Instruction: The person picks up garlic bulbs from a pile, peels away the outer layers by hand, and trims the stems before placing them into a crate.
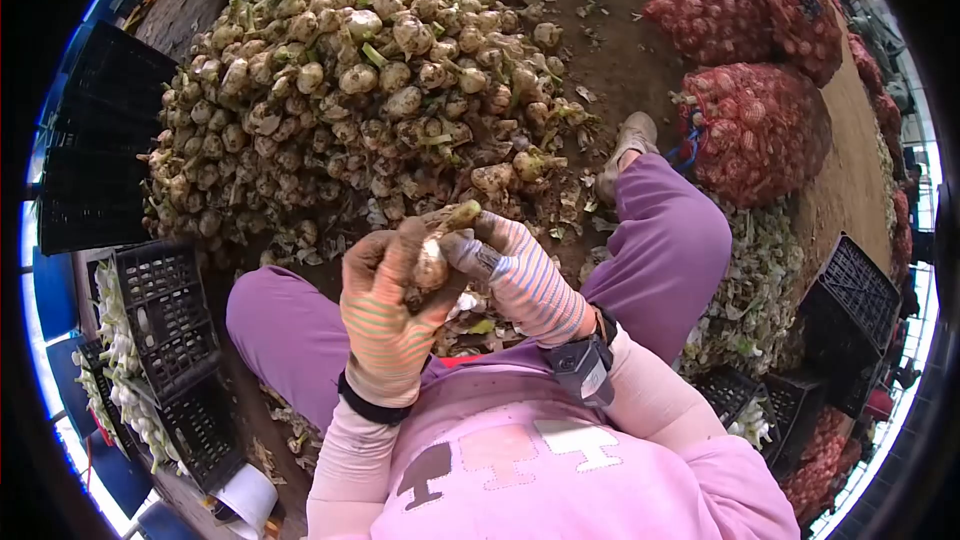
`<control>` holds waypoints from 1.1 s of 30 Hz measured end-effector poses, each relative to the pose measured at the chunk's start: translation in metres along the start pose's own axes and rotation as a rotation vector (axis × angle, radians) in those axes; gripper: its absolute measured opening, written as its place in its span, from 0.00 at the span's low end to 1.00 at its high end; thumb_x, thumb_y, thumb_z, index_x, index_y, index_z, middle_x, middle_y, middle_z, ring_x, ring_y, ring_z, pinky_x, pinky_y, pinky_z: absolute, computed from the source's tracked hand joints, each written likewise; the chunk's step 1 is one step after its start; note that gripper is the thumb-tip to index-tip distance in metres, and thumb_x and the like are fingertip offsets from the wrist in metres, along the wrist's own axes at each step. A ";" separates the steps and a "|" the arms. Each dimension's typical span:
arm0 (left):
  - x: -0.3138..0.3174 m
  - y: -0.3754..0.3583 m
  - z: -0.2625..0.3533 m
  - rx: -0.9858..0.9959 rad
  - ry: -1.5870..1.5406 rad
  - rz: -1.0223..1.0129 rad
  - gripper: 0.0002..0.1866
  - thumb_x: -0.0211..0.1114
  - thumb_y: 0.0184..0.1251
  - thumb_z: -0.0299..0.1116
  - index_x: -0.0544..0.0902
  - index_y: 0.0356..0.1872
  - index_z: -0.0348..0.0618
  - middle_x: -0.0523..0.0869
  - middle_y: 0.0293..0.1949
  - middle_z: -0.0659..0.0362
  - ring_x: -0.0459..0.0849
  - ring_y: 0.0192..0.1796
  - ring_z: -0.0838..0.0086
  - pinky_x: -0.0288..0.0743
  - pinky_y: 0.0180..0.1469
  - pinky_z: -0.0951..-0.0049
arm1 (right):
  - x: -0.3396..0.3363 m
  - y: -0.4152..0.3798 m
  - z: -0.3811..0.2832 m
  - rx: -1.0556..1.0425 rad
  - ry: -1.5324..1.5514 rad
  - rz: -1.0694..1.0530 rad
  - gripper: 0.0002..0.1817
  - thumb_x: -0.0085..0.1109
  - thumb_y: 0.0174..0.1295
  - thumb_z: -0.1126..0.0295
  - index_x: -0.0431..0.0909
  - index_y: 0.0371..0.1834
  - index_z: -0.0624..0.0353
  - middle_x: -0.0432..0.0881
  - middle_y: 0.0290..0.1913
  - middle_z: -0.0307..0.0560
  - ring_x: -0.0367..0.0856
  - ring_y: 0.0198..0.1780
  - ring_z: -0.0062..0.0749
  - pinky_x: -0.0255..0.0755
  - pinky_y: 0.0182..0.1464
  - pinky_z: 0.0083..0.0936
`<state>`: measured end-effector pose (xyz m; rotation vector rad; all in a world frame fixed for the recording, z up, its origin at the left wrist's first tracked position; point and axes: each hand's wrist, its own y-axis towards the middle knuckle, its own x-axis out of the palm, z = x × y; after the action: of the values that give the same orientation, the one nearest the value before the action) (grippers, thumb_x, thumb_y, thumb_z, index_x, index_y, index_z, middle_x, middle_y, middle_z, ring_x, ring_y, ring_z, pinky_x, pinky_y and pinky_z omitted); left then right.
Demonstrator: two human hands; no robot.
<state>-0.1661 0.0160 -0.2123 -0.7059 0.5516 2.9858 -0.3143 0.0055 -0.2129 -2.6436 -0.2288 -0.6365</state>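
In the head view, a garlic bulb (432, 266) with dirt on its skin and a short greenish stem is held above my lap. My left hand (385, 310), in a striped knit glove, wraps its fingers around the bulb's side. My right hand (525, 275), also gloved, pinches at the bulb near its stem; the exact contact of those fingertips is partly hidden. A dark watch-like device (583, 368) is strapped at my right wrist. Beyond both hands lies a large pile of soil-stained garlic bulbs (350, 110).
Red mesh sacks (755, 130) full of bulbs stand at the right. Black plastic crates (165, 315) holding pale garlic are at the left, with a white container (245, 500) below. Loose peelings (750, 290) cover ground by my right leg. More dark crates (850, 310) sit farther right.
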 end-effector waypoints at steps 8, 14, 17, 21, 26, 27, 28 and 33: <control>0.003 -0.002 -0.007 0.190 0.131 -0.061 0.34 0.72 0.43 0.17 0.78 0.57 0.52 0.73 0.44 0.62 0.76 0.40 0.76 0.73 0.42 0.78 | -0.001 0.003 0.009 0.017 0.198 0.011 0.10 0.53 0.62 0.72 0.76 0.46 0.60 0.80 0.36 0.37 0.76 0.33 0.17 0.70 0.36 0.14; -0.005 0.012 0.008 -0.369 -0.483 -0.073 0.29 0.69 0.55 0.34 0.73 0.58 0.38 0.79 0.40 0.57 0.80 0.38 0.75 0.76 0.36 0.78 | 0.000 0.004 0.013 -0.164 -0.069 0.032 0.11 0.48 0.61 0.76 0.74 0.46 0.62 0.80 0.39 0.39 0.76 0.39 0.20 0.71 0.42 0.18; -0.019 0.017 -0.003 -0.596 -0.913 -0.233 0.37 0.54 0.64 0.60 0.69 0.61 0.36 0.81 0.45 0.56 0.81 0.42 0.75 0.77 0.33 0.79 | -0.001 0.000 0.007 -0.123 -0.236 -0.001 0.13 0.45 0.61 0.78 0.74 0.47 0.63 0.79 0.40 0.40 0.75 0.41 0.22 0.70 0.46 0.22; -0.014 0.023 -0.016 -0.702 -0.629 -0.222 0.35 0.47 0.68 0.61 0.74 0.56 0.36 0.83 0.43 0.57 0.81 0.35 0.78 0.74 0.38 0.82 | -0.006 0.004 0.018 0.001 -0.026 -0.108 0.14 0.45 0.60 0.78 0.73 0.49 0.65 0.79 0.38 0.43 0.75 0.39 0.25 0.70 0.45 0.24; -0.002 0.010 -0.015 0.090 0.008 -0.062 0.20 0.64 0.64 0.35 0.76 0.54 0.37 0.81 0.44 0.56 0.81 0.39 0.78 0.77 0.37 0.80 | -0.012 0.006 0.027 -0.026 0.027 0.039 0.13 0.46 0.60 0.76 0.75 0.47 0.62 0.79 0.35 0.39 0.75 0.35 0.17 0.71 0.36 0.16; -0.004 0.009 -0.012 0.091 0.009 -0.061 0.20 0.64 0.64 0.35 0.76 0.54 0.37 0.81 0.44 0.56 0.81 0.39 0.78 0.77 0.37 0.80 | -0.010 0.005 0.024 0.048 0.244 0.017 0.13 0.46 0.59 0.75 0.76 0.46 0.61 0.79 0.35 0.39 0.75 0.33 0.16 0.71 0.33 0.14; -0.009 0.010 -0.008 -0.210 -0.381 -0.099 0.20 0.64 0.64 0.34 0.76 0.54 0.36 0.81 0.44 0.56 0.81 0.40 0.77 0.78 0.38 0.79 | -0.013 0.003 0.017 0.171 0.261 -0.037 0.13 0.48 0.59 0.73 0.76 0.46 0.60 0.79 0.32 0.37 0.75 0.28 0.15 0.70 0.26 0.12; -0.019 0.017 -0.016 -0.461 -0.646 -0.200 0.17 0.55 0.69 0.33 0.75 0.54 0.33 0.79 0.51 0.53 0.78 0.51 0.71 0.75 0.50 0.75 | -0.007 -0.001 0.004 0.086 -0.013 -0.163 0.11 0.45 0.59 0.73 0.78 0.41 0.57 0.77 0.27 0.32 0.72 0.23 0.12 0.65 0.22 0.12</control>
<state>-0.1437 -0.0040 -0.2119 0.2142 -0.2305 2.9057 -0.3190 0.0075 -0.2187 -2.5650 -0.4687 -0.6466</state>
